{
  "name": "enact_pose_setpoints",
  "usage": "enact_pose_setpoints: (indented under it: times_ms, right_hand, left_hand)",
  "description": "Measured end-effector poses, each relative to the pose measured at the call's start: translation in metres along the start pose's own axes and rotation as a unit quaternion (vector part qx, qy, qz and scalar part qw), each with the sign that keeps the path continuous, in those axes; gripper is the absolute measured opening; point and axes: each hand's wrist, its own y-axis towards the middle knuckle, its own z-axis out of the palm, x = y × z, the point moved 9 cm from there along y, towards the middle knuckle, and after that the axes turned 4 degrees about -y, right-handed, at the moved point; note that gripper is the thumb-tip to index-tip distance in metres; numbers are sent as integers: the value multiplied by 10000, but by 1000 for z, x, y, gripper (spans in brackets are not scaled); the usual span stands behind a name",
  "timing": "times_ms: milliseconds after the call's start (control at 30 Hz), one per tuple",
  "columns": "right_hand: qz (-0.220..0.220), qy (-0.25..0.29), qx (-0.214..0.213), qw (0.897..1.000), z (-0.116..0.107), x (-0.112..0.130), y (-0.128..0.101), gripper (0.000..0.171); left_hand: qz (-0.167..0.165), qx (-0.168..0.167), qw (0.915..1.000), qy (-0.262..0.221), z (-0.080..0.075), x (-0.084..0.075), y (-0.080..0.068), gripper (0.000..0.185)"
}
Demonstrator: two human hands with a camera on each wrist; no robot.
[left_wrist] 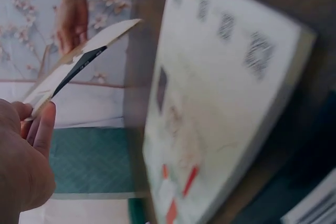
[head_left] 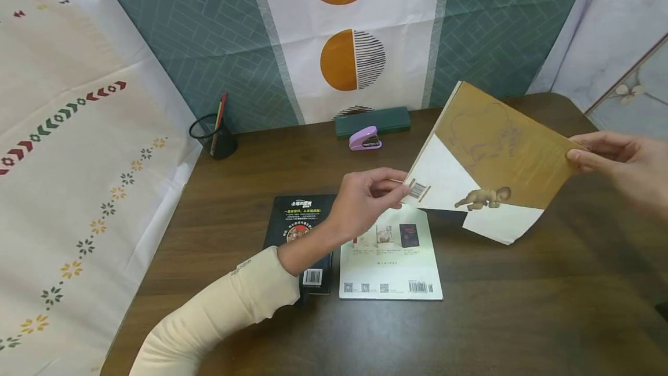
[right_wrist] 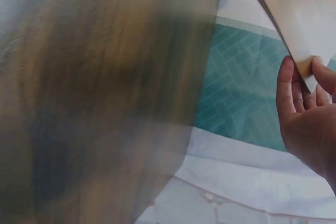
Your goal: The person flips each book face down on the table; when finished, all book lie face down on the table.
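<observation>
A thin book with a brown and white cover (head_left: 490, 161) hangs tilted above the wooden table (head_left: 522, 306), held between both hands. My left hand (head_left: 365, 196) pinches its barcode corner, and its fingers (left_wrist: 39, 127) show clamped on the book's edge (left_wrist: 79, 61) in the left wrist view. My right hand (head_left: 610, 161) pinches the opposite brown corner, with its fingers (right_wrist: 294, 93) around the cover (right_wrist: 299, 14) in the right wrist view. Under the left hand lie a white book (head_left: 391, 260) and a black book (head_left: 297, 219), flat on the table.
A purple stapler (head_left: 365, 138) and a green case (head_left: 373, 120) sit at the table's back edge. A black mesh pen cup (head_left: 213, 134) with pencils stands at the back left. Patterned cloth hangs behind and at the left.
</observation>
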Motion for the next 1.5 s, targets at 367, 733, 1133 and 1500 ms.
enact_pose_setpoints:
  times_ms: [367,733,1133,1500]
  right_hand:
    - [789,-1109,279,9903,10,2,13,32]
    - [1043,-1075,392,9879,29,9,27,47]
    - [920,-1237,796,9848,52,12,41,44]
    - [718,-1247,989,9846,67,19,46,44]
  left_hand:
    - [-1166,295,9927,52,22,33,-30,20]
    - [-2276,671,9700,-529,52,53,-55,15]
    - [-3041,846,9401,-1289,79,66,-72,15]
    - [-3595,856,9061,-2060,98,72,-81,12]
